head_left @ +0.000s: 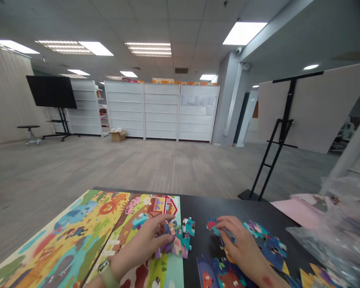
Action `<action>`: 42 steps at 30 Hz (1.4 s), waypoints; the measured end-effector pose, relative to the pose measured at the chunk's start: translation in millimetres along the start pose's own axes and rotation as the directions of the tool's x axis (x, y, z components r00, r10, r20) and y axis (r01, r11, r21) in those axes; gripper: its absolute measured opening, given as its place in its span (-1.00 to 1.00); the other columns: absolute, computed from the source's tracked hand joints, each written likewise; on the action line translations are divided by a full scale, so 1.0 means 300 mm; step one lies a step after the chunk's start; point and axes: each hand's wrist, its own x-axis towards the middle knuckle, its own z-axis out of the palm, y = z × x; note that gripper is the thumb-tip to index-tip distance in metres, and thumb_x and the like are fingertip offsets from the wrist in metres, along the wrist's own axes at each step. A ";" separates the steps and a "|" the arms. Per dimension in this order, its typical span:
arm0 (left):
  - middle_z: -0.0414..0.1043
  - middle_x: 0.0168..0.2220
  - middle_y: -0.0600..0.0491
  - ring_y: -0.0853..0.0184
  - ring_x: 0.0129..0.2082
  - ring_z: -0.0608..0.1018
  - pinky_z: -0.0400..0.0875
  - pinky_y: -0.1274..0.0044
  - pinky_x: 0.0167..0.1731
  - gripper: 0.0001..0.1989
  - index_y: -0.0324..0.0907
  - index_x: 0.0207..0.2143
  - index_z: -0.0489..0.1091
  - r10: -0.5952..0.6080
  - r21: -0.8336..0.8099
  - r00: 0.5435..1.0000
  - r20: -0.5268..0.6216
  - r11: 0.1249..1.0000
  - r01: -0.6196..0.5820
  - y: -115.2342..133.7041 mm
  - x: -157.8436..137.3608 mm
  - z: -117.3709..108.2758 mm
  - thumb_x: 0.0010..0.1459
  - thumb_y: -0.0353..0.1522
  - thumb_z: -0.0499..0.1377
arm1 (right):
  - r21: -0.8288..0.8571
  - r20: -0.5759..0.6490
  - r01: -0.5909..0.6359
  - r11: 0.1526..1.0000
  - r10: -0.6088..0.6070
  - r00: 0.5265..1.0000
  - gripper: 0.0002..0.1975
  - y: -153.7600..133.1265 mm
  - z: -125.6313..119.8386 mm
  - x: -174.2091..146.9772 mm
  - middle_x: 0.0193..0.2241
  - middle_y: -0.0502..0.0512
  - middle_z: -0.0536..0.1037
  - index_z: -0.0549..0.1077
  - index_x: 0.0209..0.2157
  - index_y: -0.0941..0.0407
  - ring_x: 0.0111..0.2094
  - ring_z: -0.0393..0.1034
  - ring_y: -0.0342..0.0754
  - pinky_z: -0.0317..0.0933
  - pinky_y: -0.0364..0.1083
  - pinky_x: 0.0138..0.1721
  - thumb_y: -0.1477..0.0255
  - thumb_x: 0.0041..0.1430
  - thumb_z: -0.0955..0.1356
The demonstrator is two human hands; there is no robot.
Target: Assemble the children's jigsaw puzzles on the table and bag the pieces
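My left hand point(156, 237), with a pale green watch band point(108, 274) at the wrist, curls over a joined cluster of jigsaw puzzle pieces point(183, 245). Its thumb and fingers grip the cluster's left side, above the farm-picture board. My right hand point(238, 240) is bent over the black table, its fingertips on a blue and red puzzle piece point(211, 225). The palm side of that hand is hidden, along with part of the pieces below it. Near its wrist lies a dark blue joined section point(208, 274) with animals.
Two illustrated boards, one with jungle animals point(87, 224) and one with a farm point(144, 276), cover the table's left. More puzzle pieces point(267, 240) lie right, beside crumpled clear plastic point(333, 240). A black easel stand point(276, 160) rises beyond the black table point(210, 208).
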 end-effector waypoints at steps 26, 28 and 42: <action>0.45 -0.38 0.10 0.26 -0.35 0.48 0.32 0.50 -0.30 -0.77 -0.13 -0.29 0.42 0.137 0.309 0.989 -0.048 0.944 -0.116 0.008 0.018 0.032 0.31 -0.19 0.09 | 0.069 0.379 0.268 0.961 -0.274 0.884 -0.83 -0.229 0.098 -0.074 0.05 0.07 0.57 0.57 -0.13 -0.02 0.11 0.36 0.07 0.22 0.06 0.11 0.41 0.26 0.38; 0.48 -0.36 0.08 0.23 -0.33 0.50 0.34 0.48 -0.29 -0.75 -0.12 -0.32 0.41 0.167 0.364 0.986 -0.029 0.920 -0.145 -0.001 0.018 0.034 0.32 -0.18 0.08 | 0.099 0.314 0.324 0.941 -0.338 0.887 -0.87 -0.234 0.100 -0.072 0.00 0.07 0.58 0.57 -0.19 0.03 0.04 0.39 0.01 0.25 -0.02 0.05 0.41 0.23 0.39; 0.52 -0.39 0.07 0.19 -0.35 0.52 0.38 0.49 -0.32 -0.59 -0.08 -0.41 0.43 0.192 0.405 0.981 0.015 0.896 -0.182 0.020 0.016 0.006 0.29 0.00 0.06 | -0.302 0.031 -0.312 0.901 0.337 0.941 -0.86 0.129 -0.227 -0.015 -0.25 0.19 0.59 0.54 -0.37 0.15 -0.13 0.44 0.08 0.24 0.00 -0.04 0.54 0.21 0.33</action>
